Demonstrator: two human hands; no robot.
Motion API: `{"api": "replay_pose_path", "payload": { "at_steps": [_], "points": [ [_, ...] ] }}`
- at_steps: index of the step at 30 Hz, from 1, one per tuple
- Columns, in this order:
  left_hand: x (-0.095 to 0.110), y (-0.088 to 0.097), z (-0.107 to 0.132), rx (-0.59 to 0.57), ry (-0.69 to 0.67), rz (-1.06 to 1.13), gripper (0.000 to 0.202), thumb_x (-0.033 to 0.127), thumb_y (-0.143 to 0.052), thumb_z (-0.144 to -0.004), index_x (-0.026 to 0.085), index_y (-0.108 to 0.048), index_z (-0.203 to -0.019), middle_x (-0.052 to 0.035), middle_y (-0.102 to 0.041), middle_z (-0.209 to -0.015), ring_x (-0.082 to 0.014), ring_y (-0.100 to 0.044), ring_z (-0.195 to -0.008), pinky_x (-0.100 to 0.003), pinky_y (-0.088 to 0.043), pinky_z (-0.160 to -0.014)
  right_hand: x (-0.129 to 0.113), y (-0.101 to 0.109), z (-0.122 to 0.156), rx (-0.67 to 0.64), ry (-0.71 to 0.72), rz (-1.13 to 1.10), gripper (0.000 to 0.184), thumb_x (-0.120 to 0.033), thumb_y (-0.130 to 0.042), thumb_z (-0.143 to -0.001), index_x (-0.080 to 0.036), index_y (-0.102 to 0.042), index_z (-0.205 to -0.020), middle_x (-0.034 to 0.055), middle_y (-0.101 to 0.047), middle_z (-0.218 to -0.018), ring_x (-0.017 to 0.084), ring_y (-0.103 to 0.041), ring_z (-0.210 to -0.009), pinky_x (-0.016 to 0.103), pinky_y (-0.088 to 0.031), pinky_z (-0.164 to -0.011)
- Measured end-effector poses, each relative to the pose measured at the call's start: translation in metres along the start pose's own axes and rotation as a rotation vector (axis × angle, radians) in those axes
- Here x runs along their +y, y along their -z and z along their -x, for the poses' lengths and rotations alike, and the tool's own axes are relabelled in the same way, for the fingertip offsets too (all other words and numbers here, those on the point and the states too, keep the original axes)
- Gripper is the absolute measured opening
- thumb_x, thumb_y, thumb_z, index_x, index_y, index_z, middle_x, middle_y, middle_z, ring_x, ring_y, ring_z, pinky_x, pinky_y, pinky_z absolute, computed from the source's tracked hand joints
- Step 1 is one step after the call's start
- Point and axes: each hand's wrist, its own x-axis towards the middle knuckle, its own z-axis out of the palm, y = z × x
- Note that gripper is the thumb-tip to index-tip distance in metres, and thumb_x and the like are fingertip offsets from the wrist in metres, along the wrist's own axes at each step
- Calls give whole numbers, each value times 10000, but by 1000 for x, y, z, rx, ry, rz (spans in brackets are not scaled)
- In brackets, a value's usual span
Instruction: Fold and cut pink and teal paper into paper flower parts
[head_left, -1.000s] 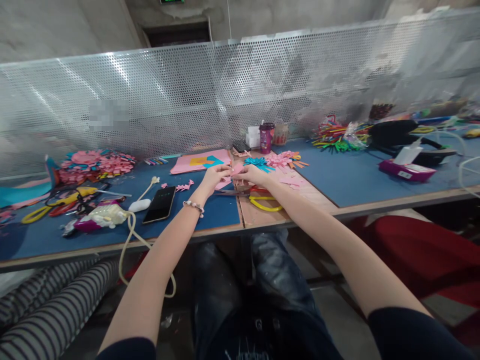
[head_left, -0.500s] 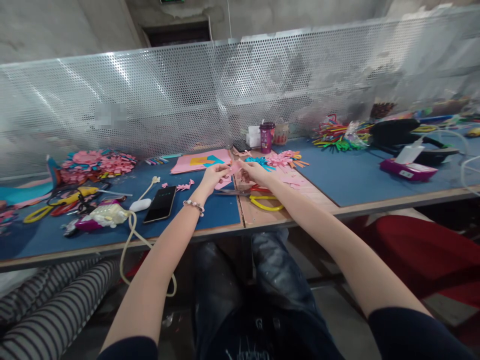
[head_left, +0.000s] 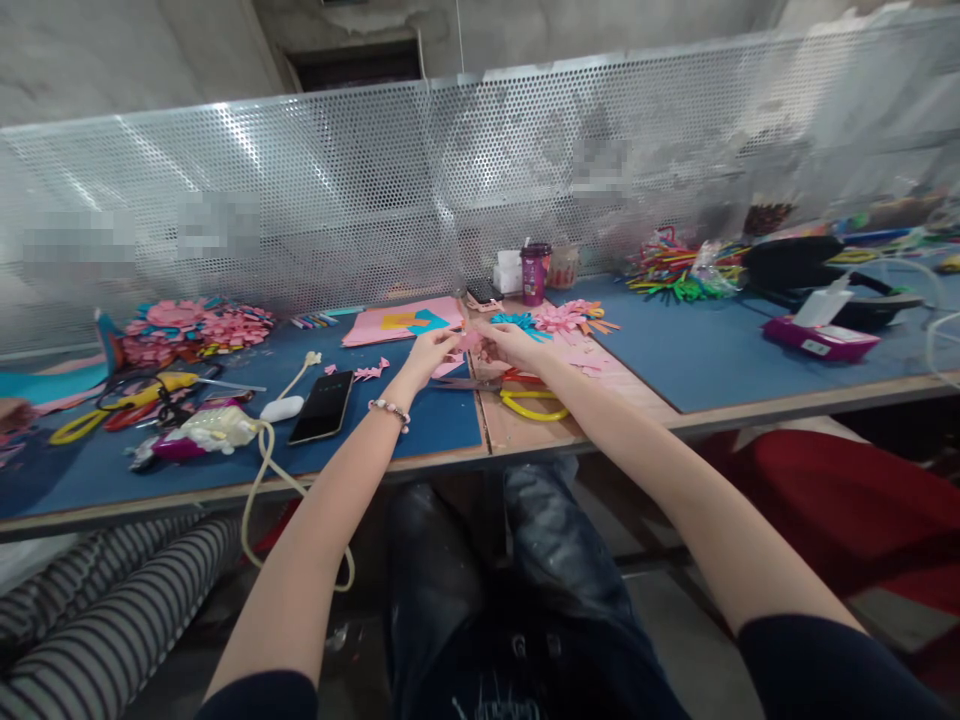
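Note:
A small pink paper piece (head_left: 471, 338) is pinched between my two hands, over the seam of the table. My left hand (head_left: 433, 354) grips its left side, fingertips closed. On its right side the fingers of my right hand (head_left: 510, 345) are closed too, partly hiding it. Just below lie scissors (head_left: 536, 403) with yellow and red handles, their blades pointing left. Behind my left hand rests a stack of pink paper sheets (head_left: 365, 328) with yellow and blue pieces on top. Blue fringed paper (head_left: 523, 323) and pink fringed paper (head_left: 564, 317) lie beyond my right hand.
A purple cup (head_left: 534, 275) stands near the perforated metal screen (head_left: 360, 200). Left are a phone (head_left: 321, 407), a power strip (head_left: 206, 435) with cable, and a pile of paper pieces (head_left: 199, 333). Right are pipe cleaners (head_left: 679, 270) and a purple box (head_left: 817, 340). Someone's striped legs (head_left: 135, 610) show lower left.
My hands stay at almost the same spot with the pink paper piece, fingers shifting only slightly. At the far left table edge, a blurred shape has come into view.

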Motion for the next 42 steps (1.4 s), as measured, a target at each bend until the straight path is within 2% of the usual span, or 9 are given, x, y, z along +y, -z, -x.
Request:
{"api": "replay_pose_path", "payload": {
  "at_steps": [9,15,18,21,26,29,32,36,42],
  "points": [
    [2,1,1,-13,42,-10,133,204,-663,-716,151,-697,-833,-41,-655,-768,-118,-592,-696,-222,-443,-619,2,2,-1,-22,39,140,114,-173,-572,-894,-128,-676,-890,8,-654,-660,84,-579,-559,168,-434,-496],
    [0,2,2,-3,88,-173,169,189,-659,-691,170,-714,-850,-44,-658,-764,-119,-564,-621,-219,-374,-528,-1,0,2,41,68,376,279,-53,-532,-811,-133,-691,-1026,-38,-604,-572,89,-534,-498,183,-435,-490],
    [0,3,1,-10,71,-238,123,285,-686,-734,169,-692,-775,-43,-634,-711,-134,-573,-610,-221,-349,-495,-5,-3,5,46,132,423,148,-50,-576,-795,-121,-670,-885,-26,-606,-592,96,-539,-515,194,-448,-487],
    [-1,3,-1,8,17,-256,200,349,-693,-761,166,-640,-701,-36,-606,-690,-144,-601,-641,-212,-356,-494,-6,-5,6,57,162,427,48,-79,-632,-796,-125,-626,-807,-14,-614,-630,93,-554,-564,184,-463,-504],
    [0,3,-2,43,-56,-194,175,314,-665,-783,159,-621,-718,-5,-544,-681,-118,-557,-627,-215,-452,-535,-4,-3,6,62,160,516,126,-186,-681,-824,-129,-602,-744,0,-611,-658,81,-546,-584,177,-466,-532],
    [2,1,-1,16,-37,-90,176,292,-682,-768,152,-600,-701,14,-494,-652,-112,-527,-611,-263,-538,-603,-1,0,4,78,209,617,164,-213,-675,-829,-134,-590,-712,-1,-596,-650,85,-540,-572,183,-454,-526],
    [5,-1,2,4,18,17,155,249,-693,-758,144,-594,-702,26,-473,-623,-113,-538,-613,-344,-591,-715,4,3,0,101,319,695,121,-244,-651,-839,-138,-626,-786,3,-620,-702,92,-536,-581,190,-442,-531],
    [8,-2,4,37,68,149,188,216,-695,-756,147,-546,-664,32,-475,-609,-128,-607,-633,-404,-594,-814,6,4,-6,131,424,875,197,-310,-618,-871,-135,-689,-927,30,-681,-820,124,-567,-665,223,-460,-628],
    [12,0,4,57,137,292,101,195,-669,-789,121,-601,-788,-64,-667,-782,-174,-709,-749,-384,-576,-856,8,-2,-6,96,572,1314,305,-229,-500,-952,-151,-666,-1196,111,-690,-1168,209,-626,-1001,283,-453,-875]
  ]
}}
